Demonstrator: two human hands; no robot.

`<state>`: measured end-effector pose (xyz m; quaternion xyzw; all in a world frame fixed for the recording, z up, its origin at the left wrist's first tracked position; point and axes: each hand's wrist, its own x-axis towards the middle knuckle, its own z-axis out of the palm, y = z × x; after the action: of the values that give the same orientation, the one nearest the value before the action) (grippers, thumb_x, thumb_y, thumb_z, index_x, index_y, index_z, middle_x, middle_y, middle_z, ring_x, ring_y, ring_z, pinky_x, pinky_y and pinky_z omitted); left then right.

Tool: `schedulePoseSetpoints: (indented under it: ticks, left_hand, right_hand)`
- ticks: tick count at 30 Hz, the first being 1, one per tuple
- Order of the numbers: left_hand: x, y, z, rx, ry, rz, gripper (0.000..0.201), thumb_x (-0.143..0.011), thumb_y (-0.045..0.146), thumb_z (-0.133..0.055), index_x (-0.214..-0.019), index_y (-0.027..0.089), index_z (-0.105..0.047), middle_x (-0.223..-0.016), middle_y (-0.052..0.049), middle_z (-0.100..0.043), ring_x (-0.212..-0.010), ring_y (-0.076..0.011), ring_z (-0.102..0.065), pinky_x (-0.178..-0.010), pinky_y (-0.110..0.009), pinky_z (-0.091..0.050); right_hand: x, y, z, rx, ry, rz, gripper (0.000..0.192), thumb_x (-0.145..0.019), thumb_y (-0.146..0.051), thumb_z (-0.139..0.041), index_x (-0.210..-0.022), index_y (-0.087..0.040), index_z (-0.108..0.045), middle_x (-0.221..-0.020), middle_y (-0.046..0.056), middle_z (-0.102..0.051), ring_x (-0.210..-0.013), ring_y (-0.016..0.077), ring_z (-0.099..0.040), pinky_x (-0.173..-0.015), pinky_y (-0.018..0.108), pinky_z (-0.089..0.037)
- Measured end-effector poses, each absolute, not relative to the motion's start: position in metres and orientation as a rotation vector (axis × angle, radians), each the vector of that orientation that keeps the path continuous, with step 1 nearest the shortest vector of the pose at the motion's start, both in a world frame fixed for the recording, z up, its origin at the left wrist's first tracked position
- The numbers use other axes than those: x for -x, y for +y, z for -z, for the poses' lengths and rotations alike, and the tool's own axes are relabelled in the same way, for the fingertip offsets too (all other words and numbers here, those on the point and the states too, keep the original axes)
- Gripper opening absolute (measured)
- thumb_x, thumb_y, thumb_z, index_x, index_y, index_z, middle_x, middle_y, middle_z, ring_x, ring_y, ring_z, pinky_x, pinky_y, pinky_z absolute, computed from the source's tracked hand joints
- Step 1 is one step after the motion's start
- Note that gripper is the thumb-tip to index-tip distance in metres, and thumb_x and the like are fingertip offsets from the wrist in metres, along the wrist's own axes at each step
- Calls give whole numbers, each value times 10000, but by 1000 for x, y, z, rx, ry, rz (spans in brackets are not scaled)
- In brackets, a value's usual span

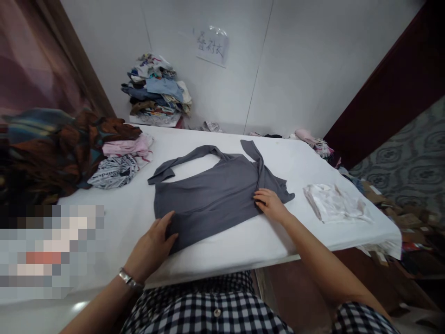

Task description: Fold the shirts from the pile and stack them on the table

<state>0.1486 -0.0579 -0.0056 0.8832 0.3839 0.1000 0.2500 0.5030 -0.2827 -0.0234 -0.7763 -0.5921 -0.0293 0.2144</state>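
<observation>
One grey long-sleeved top (208,185), spread on the white-covered desk (285,162). Left of the top: crumpled lettered-print cloth (114,172). On its near left corner: left hand (156,241), thumb and fingers wide apart. At its near right edge: right hand (272,205), fingers bent; whether pinching fabric, cannot tell. Right of it: flat white garment (335,204). Risk, judged: uneven pulling could skew the wrinkled body; loose sleeves (189,157) could bunch.
</observation>
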Motion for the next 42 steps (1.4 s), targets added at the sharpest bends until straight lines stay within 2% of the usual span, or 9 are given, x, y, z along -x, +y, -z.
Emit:
schedulePoseSetpoints:
  ticks: [3,7,12,16,20,24,31,37,42]
  left_hand:
    - [-151,-35,-3,-2523,1175,-347,656,-826,531,-422,-1367,159,-413,-1249,-169,-561,-991,-310,-628,-855,-436,-500]
    - [-166,10,-12,-2595,1313,-389,701,-846,584,-360,-1328,82,-440,-1303,-239,-512,-1182,-367,-519,-958,-481,-437]
    - [-199,46,-12,-2616,1328,-297,671,-830,603,-375,-1209,73,-538,-1190,-267,-593,-1130,-383,-558,-902,-478,-468]
    - [-222,57,-4,-2639,1361,-231,507,-813,490,-456,-1132,121,-593,-1091,-240,-653,-1035,-377,-613,-796,-447,-501]
    - [-235,66,1,-2662,1342,-123,373,-839,313,-381,-1045,132,-634,-1063,-214,-675,-983,-345,-641,-752,-416,-503]
    - [-241,85,2,-2722,1372,-92,367,-830,198,-338,-1023,125,-641,-1085,-213,-668,-1000,-336,-633,-737,-403,-496]
    - [-242,114,-7,-2648,1506,-46,365,-825,213,-386,-1086,101,-616,-1122,-219,-651,-1027,-335,-618,-755,-394,-488]
    - [-229,79,-20,-2886,1227,-452,511,-857,441,-434,-1219,95,-541,-1156,-205,-619,-1105,-325,-565,-897,-427,-462]
    - [-205,11,-1,-2942,536,-605,459,-889,459,-418,-1152,133,-605,-1205,-145,-620,-1130,-261,-559,-991,-393,-425]
  right_hand:
    - [-512,-281,19,2197,-1572,212,272,-847,-264,-554,-1077,-213,-689,-1256,93,-609,-1215,263,-506,-1038,465,-384]
    - [-556,-287,12,2484,-1159,340,363,-856,-305,-539,-1160,-134,-641,-1295,165,-562,-1215,283,-505,-1033,426,-391]
    - [-602,-294,9,2805,-740,104,483,-903,-418,-464,-1275,-121,-548,-1251,172,-589,-1167,280,-546,-959,385,-432]
    - [-602,-295,16,2880,-673,57,469,-885,-439,-500,-1231,-132,-579,-1161,181,-624,-1092,281,-582,-883,366,-452]
    - [-588,-294,22,2974,-678,195,417,-917,-453,-439,-1155,-164,-624,-1138,159,-603,-1124,266,-543,-852,323,-437]
    - [-576,-288,21,3023,-627,82,356,-944,-375,-388,-1101,-169,-633,-1100,123,-625,-1032,214,-589,-781,277,-431]
    - [-561,-285,13,3008,-689,-97,331,-911,-405,-420,-1017,-186,-644,-1033,125,-679,-979,245,-628,-703,287,-427]
    - [-564,-289,8,2999,-692,-98,336,-904,-398,-428,-1010,-177,-658,-1020,143,-678,-974,264,-628,-729,315,-447]
    - [-556,-277,3,2665,-986,318,345,-894,-333,-464,-1127,-143,-632,-1172,160,-617,-1100,266,-562,-916,369,-437]
